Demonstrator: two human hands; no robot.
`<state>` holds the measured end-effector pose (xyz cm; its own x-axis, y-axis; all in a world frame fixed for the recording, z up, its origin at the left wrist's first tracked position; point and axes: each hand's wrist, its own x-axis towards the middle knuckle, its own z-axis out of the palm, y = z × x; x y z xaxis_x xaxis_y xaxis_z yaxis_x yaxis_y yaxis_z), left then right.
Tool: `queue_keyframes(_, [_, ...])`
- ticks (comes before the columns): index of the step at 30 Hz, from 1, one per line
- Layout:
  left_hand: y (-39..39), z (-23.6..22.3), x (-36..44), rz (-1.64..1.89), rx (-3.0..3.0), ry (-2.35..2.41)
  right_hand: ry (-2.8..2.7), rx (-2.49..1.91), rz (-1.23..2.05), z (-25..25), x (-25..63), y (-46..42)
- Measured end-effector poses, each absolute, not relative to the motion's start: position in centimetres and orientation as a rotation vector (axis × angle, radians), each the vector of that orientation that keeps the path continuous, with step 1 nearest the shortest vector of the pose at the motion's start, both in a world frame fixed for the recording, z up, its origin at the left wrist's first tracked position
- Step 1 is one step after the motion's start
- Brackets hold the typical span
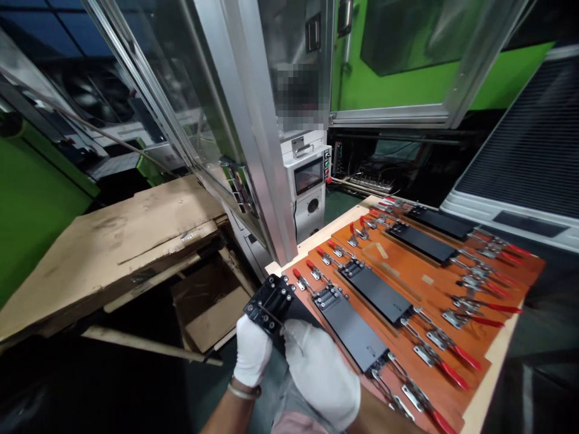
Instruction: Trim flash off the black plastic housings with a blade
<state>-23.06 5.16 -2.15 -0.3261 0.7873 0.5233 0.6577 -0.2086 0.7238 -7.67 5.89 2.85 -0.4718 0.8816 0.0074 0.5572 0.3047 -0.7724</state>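
Head view: at 6 o'clock, my gloved left hand (253,352) grips a black part (266,296), while my right hand (319,371) has its fingers pinched on a thin rod (270,314) lying across it. At 7 o'clock, a cardboard box (215,313) sits beneath a cardboard-topped bench (113,238); I cannot tell its contents. At 4 o'clock, an orange board (425,301) bears four black panels (350,328) between red-handled clamps (456,375).

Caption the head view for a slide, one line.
Gloved left hand holds a black part, right hand at it, beside an orange board with four dark panels and red-handled clamps.
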Motion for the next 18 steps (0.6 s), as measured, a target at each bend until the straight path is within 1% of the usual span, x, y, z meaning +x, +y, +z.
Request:
queue_keyframes(4, [5.2, -1.9, -23.1, 1.572, 1.786, 1.886, -2.121, -1.267, 0.979, 3.0, -7.8, 6.1])
queue_keyframes(10, [4.9, -1.8, -22.7, 1.618, 1.557, 1.795, -2.096, -1.146, 0.975, 1.9, -7.4, 7.0])
queue_keyframes(13, [4.8, -1.9, -22.6, 1.618, 1.53, 1.795, -2.01, -1.131, 1.026, 1.5, -7.4, 7.1])
queue_keyframes(18, [4.8, -1.9, -22.7, 1.637, 1.524, 1.81, -2.07, -1.126, 1.03, 1.7, -7.8, 7.1])
